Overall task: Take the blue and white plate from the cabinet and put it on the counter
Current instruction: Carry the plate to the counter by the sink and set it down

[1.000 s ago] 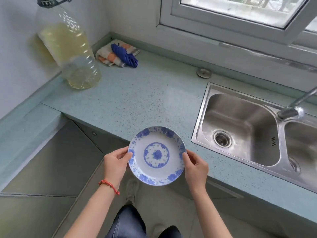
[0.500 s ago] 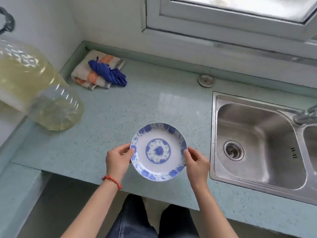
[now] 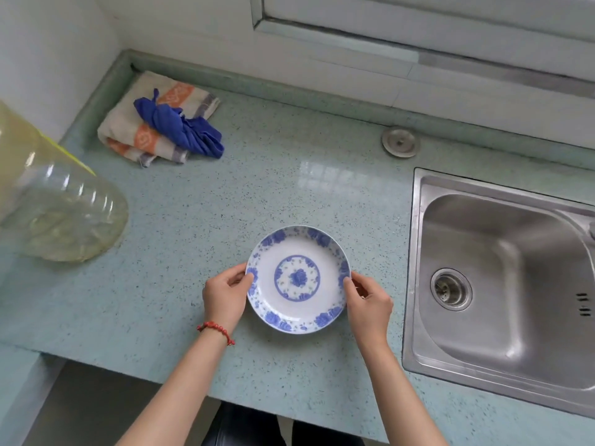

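The blue and white plate (image 3: 297,280), white with blue flowers on the rim and a blue ring in the middle, is over the pale green speckled counter (image 3: 180,239), near its front edge; whether it rests on the surface I cannot tell. My left hand (image 3: 225,296), with a red bead bracelet at the wrist, grips the plate's left rim. My right hand (image 3: 368,302) grips the right rim. The cabinet is out of view.
A large clear plastic bottle (image 3: 54,207) with yellowish liquid stands at the left. Folded striped towel (image 3: 151,120) with a blue cloth (image 3: 183,128) on it lies at the back left. A steel sink (image 3: 505,284) fills the right side; a round metal cap (image 3: 400,143) sits behind it.
Both hands have carried the plate forward from the counter's front edge to a spot over the counter and lowered it. The view has tilted further down.
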Demonstrator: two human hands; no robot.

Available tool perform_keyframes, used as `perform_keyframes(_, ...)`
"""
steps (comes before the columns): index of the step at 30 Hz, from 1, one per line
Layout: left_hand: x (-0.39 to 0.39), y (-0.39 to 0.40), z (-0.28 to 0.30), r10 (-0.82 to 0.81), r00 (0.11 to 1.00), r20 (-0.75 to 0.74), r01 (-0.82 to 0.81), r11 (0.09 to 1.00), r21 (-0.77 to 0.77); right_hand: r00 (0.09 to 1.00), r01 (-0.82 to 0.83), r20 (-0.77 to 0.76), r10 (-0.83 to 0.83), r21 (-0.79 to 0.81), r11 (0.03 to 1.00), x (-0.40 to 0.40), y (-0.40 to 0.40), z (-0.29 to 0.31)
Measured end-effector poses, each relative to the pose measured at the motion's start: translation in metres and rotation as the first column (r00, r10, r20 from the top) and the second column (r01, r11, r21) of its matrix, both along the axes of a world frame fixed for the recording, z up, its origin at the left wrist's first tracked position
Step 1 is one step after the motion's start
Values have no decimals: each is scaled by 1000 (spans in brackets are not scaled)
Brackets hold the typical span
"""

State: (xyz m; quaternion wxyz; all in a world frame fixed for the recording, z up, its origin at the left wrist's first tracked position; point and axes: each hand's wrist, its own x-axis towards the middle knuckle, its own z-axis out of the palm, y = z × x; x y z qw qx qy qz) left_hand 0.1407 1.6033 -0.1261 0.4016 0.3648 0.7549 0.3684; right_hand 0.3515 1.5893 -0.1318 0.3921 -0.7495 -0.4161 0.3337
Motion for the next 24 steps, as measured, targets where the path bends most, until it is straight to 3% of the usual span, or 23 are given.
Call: perform_keyframes(24, 6, 108, -8, 19, 997, 73, -21, 999, 25, 998, 43, -52, -45, -26, 999, 2, 104, 0)
